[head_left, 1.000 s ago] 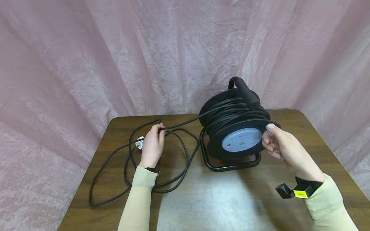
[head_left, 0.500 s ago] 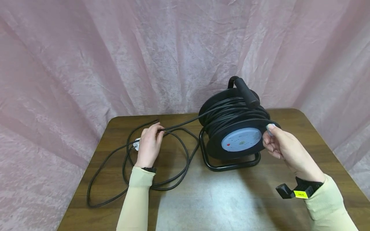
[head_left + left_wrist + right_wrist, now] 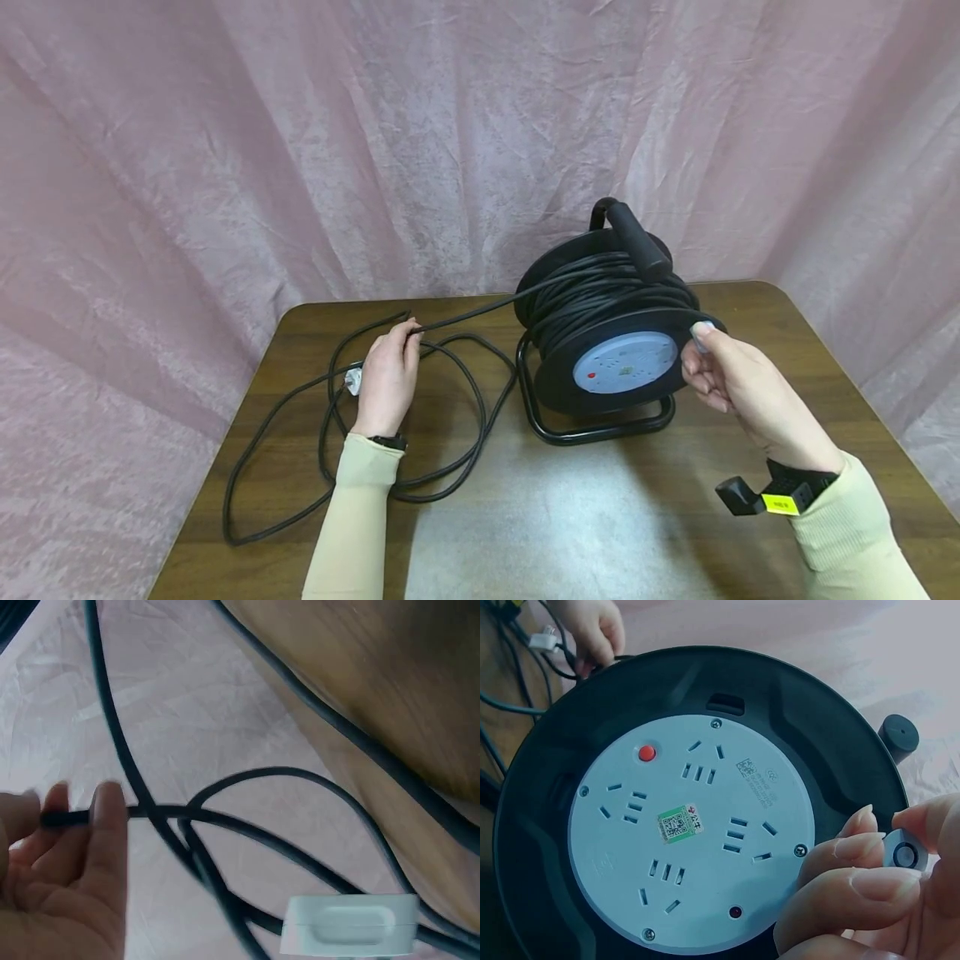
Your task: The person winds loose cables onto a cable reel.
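Here we are, winding by the look of it: our left hand (image 3: pixel 387 379) pinches the black cable (image 3: pixel 225 820), our right hand (image 3: pixel 738 383) grips the small grey knob (image 3: pixel 906 856) on the reel (image 3: pixel 615 323), upright on the bench (image 3: pixel 562 517); next probably calls for steady cranking, the cable kept guided; the reel looks thickly wrapped, loose loops lying to its left
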Motion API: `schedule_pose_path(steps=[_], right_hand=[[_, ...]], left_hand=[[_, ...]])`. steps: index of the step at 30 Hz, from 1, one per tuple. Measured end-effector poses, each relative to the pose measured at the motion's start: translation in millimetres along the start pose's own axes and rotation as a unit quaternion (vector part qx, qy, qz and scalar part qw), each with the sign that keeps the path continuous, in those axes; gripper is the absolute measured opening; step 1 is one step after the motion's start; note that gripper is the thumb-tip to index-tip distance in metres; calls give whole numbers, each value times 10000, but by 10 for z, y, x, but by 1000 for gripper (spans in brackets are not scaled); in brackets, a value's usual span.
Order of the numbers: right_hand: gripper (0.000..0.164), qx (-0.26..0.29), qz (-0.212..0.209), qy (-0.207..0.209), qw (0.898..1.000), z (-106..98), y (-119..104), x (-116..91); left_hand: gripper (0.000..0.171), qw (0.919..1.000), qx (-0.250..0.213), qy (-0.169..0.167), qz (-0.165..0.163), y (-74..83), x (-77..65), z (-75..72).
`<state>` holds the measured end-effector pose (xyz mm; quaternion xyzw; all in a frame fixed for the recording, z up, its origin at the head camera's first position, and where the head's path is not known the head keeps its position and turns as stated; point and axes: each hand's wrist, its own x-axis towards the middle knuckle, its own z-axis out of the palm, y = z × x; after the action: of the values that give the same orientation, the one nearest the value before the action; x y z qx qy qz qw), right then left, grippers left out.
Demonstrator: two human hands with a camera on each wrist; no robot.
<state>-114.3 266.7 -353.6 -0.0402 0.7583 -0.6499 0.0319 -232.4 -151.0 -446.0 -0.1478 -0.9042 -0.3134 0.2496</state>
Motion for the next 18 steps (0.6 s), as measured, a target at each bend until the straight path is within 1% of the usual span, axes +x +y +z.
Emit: schedule_pose_path(steps=[3, 4, 7, 9, 12, 15, 18], right_hand=[[51, -73, 24, -4, 10000, -15, -4, -6], [51, -94, 23, -2, 10000, -21, -6, -6], [51, -268, 28, -1, 9996, -50, -4, -11], [51, -443, 46, 0, 9990, -74, 4, -16], [53, -642, 137, -31, 9978, -115, 31, -28], [54, -768, 253, 1, 9967, -149, 71, -37], [55, -898, 355, 61, 9953, -173, 117, -44]], left_hand=[[25, 9995, -146, -22, -271, 17, 5, -13], [24, 9992, -179, -76, -346, 20, 4, -14], [22, 9987, -182, -218, -433, 22, 3, -6], [20, 9988, -179, -276, -372, 21, 1, 5], [18, 9995, -113, -266, -133, 16, -7, 29], [21, 9997, -13, -257, 55, 9, -18, 55], [25, 9996, 150, -233, 47, 1, -33, 66]])
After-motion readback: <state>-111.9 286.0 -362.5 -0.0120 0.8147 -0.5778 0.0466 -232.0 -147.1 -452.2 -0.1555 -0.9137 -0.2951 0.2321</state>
